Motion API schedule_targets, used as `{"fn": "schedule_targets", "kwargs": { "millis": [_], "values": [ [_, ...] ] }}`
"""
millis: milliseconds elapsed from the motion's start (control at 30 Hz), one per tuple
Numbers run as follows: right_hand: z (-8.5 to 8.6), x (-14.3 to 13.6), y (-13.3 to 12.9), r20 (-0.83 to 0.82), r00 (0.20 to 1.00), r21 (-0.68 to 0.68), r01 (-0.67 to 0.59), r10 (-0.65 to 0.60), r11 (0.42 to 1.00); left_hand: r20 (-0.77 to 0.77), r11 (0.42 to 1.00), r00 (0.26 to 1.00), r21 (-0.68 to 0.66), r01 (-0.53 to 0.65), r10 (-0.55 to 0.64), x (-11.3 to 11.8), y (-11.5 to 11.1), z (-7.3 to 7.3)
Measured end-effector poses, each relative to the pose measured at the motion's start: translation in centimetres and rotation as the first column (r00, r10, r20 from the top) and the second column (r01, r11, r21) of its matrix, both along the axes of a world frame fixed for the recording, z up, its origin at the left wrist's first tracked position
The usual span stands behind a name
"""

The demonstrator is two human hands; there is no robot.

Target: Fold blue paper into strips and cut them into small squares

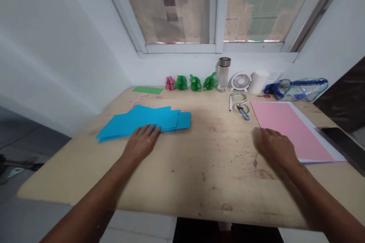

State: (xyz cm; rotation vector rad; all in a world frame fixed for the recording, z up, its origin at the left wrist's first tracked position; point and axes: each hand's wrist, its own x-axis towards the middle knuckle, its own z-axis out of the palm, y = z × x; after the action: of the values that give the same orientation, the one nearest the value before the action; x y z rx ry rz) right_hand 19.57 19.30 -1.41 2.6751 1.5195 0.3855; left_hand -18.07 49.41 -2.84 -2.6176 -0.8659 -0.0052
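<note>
Several blue paper pieces point(145, 118) lie overlapping on the left half of the wooden table point(199, 182). My left hand point(142, 138) rests with its fingers slightly apart on the near edge of the blue paper, not gripping it. At the right, my right hand point(275, 144) lies by the left edge of a stack of sheets with pink paper point(288, 125) on top. Its fingers are bent and close together, and whatever is under them is hidden. White and purple sheets show beneath the pink one.
Along the wall stand a pink paper shape point(170, 83), several green ones point(181, 82), a glass bottle point(222, 76), a small fan point(241, 81) and a clear pouch point(302, 89). Snips point(243, 111), tape rolls and a pen point(230, 103) lie mid-right; a phone point(345, 144) is far right.
</note>
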Motion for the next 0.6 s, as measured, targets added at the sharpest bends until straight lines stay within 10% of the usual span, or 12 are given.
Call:
{"fn": "schedule_targets", "kwargs": {
  "millis": [300,600],
  "values": [
    [-1.1,-6.6,0.3,-0.010,0.961,0.137,-0.273,0.277,0.952,-0.212,0.987,0.974,-0.113,-0.110,0.084,0.7,5.8,1.8],
    [-0.6,-2.1,-11.8,0.122,0.992,0.296,-0.022,-0.015,0.955,-0.103,0.999,0.995,-0.041,-0.004,0.000,2.7,3.3,1.9]
  ]
}}
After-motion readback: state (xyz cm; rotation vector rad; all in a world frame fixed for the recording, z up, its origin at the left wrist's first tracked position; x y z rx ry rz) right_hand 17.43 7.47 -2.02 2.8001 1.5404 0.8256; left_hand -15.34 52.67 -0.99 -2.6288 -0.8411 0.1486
